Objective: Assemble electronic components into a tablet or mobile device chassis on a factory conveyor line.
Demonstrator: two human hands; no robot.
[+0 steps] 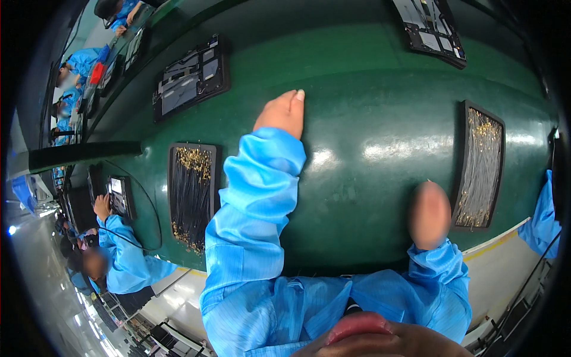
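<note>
My left hand point(282, 114) reaches out over the green work surface point(357, 119), fingers drawn together and thumb along the side. Whatever it may hold is hidden. Close to my body, my right hand point(430, 215) is a smeared shape whose fingers cannot be made out; a tiny pale tip shows at its far end. Beside it on the right stands a dark tray point(461, 149) of thin grey cables point(480, 166) with gold-coloured ends. Left of my left forearm lies a second dark tray point(217, 169), filled with thin black cables point(193, 193), also gold-ended.
An opened flat electronic device point(191, 78) lies at the far left, another point(429, 30) at the far right. A dark bar point(86, 156) juts in at the left. There a co-worker's hand point(102, 207) touches a small device point(121, 196) near a black cord point(159, 220).
</note>
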